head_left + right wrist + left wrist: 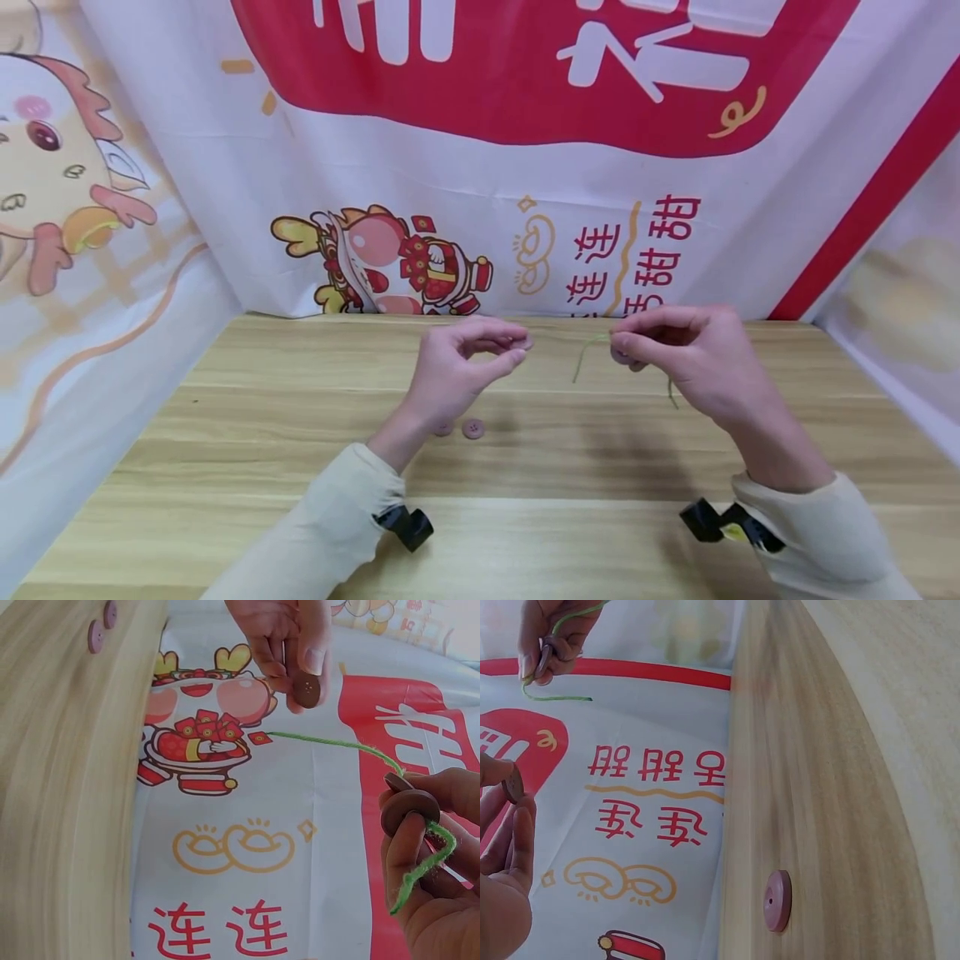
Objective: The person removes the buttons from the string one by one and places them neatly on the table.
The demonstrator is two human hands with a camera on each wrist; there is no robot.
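Between thumb and fingers my left hand point(461, 367) pinches a brownish-pink button point(307, 689), its holes visible in the right wrist view. Across from it, my right hand point(693, 354) holds two similar buttons point(410, 813) threaded on a green string point(337, 742). One end of the string reaches out toward the left hand, and the other hangs below the right fingers. Both hands are raised above the table, apart from each other. Two more buttons lie on the wood below the left hand, a nearer-middle button point(473, 428) and one partly hidden by the left wrist point(442, 428).
The wood-grain table point(540, 533) meets a white printed cloth point(517, 175) at its back edge. More printed cloth hangs along the left and right sides. Black wrist cameras point(408, 527) sit on both sleeves.
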